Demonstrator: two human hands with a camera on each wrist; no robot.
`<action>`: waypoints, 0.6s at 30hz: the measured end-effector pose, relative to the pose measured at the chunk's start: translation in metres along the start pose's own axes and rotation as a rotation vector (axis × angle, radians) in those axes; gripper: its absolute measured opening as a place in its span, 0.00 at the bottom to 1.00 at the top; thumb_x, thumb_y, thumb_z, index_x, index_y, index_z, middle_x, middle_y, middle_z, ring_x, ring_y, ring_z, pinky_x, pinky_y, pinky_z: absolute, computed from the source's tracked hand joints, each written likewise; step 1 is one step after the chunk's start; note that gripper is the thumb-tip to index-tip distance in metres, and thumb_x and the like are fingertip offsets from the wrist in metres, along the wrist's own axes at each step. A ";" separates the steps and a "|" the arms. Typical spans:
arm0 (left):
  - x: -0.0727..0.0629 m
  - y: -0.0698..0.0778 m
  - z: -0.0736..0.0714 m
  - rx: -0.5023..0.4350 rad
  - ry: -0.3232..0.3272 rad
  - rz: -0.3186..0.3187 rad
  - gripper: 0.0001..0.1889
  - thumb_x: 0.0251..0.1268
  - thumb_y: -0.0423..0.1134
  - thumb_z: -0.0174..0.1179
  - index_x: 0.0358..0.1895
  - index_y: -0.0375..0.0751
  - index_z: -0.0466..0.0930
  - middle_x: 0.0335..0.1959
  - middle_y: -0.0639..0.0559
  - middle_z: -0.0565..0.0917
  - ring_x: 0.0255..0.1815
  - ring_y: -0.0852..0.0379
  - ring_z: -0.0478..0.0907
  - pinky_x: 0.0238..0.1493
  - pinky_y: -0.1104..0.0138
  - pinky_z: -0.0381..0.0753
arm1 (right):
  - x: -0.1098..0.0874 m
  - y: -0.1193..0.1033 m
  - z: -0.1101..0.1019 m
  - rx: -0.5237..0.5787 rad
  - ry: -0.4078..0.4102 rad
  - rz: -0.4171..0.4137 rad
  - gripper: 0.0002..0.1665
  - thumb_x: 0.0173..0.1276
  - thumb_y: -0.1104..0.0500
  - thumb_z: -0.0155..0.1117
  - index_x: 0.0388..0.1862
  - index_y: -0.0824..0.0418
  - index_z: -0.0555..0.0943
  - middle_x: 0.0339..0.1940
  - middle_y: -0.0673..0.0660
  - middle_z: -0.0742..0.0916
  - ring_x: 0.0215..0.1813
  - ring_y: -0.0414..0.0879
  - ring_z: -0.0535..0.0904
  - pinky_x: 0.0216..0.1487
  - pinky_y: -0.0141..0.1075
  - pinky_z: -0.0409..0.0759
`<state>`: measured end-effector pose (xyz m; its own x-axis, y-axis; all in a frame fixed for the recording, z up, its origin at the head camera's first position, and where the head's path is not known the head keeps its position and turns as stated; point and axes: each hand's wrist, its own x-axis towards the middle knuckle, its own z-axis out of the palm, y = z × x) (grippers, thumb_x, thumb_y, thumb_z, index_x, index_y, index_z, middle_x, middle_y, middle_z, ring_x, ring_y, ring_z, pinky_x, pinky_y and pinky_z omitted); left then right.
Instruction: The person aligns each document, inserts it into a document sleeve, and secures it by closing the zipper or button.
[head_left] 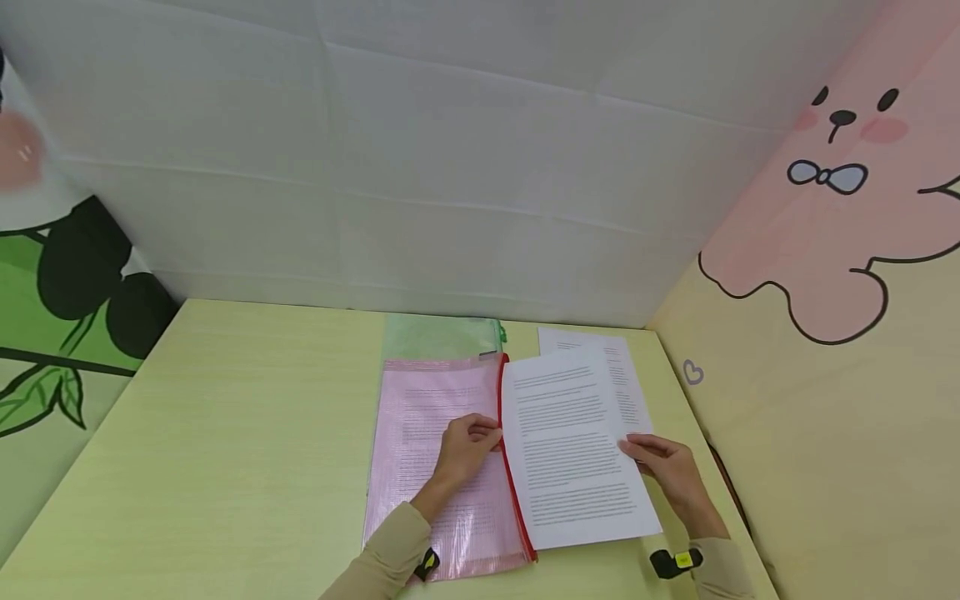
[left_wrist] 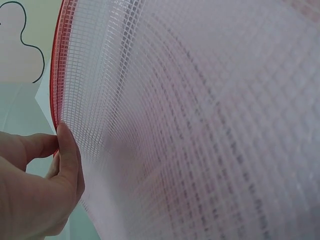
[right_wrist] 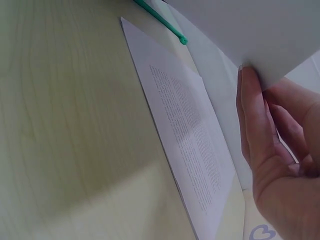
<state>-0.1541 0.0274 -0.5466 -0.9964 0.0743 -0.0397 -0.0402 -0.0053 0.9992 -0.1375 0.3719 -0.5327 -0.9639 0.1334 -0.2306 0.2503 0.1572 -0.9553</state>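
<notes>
A pink mesh zipper pouch (head_left: pixel 431 467) with a red zipper edge (left_wrist: pixel 56 65) lies on the table, printed text showing through its face. My left hand (head_left: pixel 462 450) pinches the pouch's red edge between thumb and fingers, about midway along it. A printed sheet (head_left: pixel 573 450) stands out to the right of that edge, its left side right at the red zipper. With my right hand (head_left: pixel 667 467) I pinch this sheet by its right side; in the right wrist view the sheet (right_wrist: pixel 265 30) is lifted over the table, thumb and fingers on its edge.
Behind the lifted sheet, more printed paper (right_wrist: pixel 185 130) lies flat on the table at the right. A green pouch (head_left: pixel 442 336) with a green zipper (right_wrist: pixel 162 22) lies partly under the pink one. A pale wall stands behind the table (head_left: pixel 225 442), another on the right.
</notes>
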 end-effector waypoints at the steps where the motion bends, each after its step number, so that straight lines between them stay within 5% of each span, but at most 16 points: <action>1: 0.000 0.000 0.000 -0.001 0.001 0.002 0.07 0.68 0.26 0.64 0.44 0.23 0.83 0.37 0.38 0.86 0.36 0.47 0.87 0.40 0.59 0.89 | 0.000 0.000 0.002 -0.002 -0.001 0.005 0.17 0.65 0.61 0.76 0.50 0.69 0.88 0.38 0.51 0.92 0.39 0.43 0.89 0.43 0.34 0.87; 18: 0.000 0.001 0.002 0.002 0.012 0.005 0.07 0.67 0.25 0.64 0.44 0.22 0.83 0.36 0.36 0.86 0.36 0.44 0.87 0.37 0.62 0.89 | 0.002 0.009 0.034 0.035 0.004 -0.012 0.15 0.63 0.66 0.76 0.47 0.73 0.87 0.35 0.52 0.92 0.36 0.42 0.88 0.37 0.33 0.86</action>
<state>-0.1536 0.0296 -0.5453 -0.9974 0.0627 -0.0349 -0.0352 -0.0033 0.9994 -0.1401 0.3402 -0.5482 -0.9664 0.1356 -0.2182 0.2352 0.1247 -0.9639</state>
